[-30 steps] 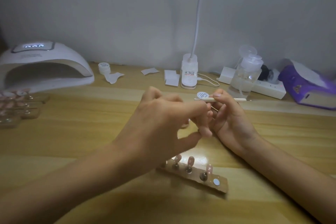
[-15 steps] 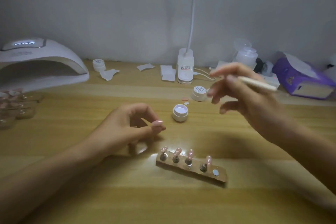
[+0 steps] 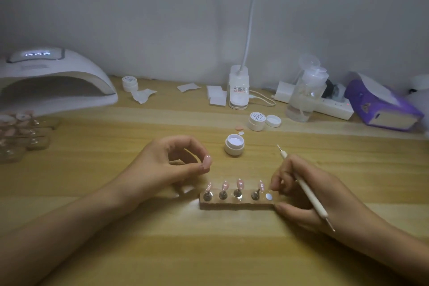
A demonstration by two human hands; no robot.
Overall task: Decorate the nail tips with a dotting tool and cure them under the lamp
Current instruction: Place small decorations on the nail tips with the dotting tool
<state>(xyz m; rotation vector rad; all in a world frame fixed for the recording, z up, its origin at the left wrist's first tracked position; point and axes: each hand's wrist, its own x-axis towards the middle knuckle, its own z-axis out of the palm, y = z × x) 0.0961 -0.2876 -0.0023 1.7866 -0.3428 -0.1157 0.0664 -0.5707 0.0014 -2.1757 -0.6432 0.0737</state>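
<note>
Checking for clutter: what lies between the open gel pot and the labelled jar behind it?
In the head view, a pink piece and a smaller whitish piece, probably loose nail tips, lie on the table there.

A single head-worn wide-angle camera looks forward and down, close over a wooden table [image 3: 116, 251], both hands near, the wall beyond.

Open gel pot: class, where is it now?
Head view, centre: the open gel pot stands just beyond the wooden nail-tip stand, between the left hand and the dotting tool.
</note>
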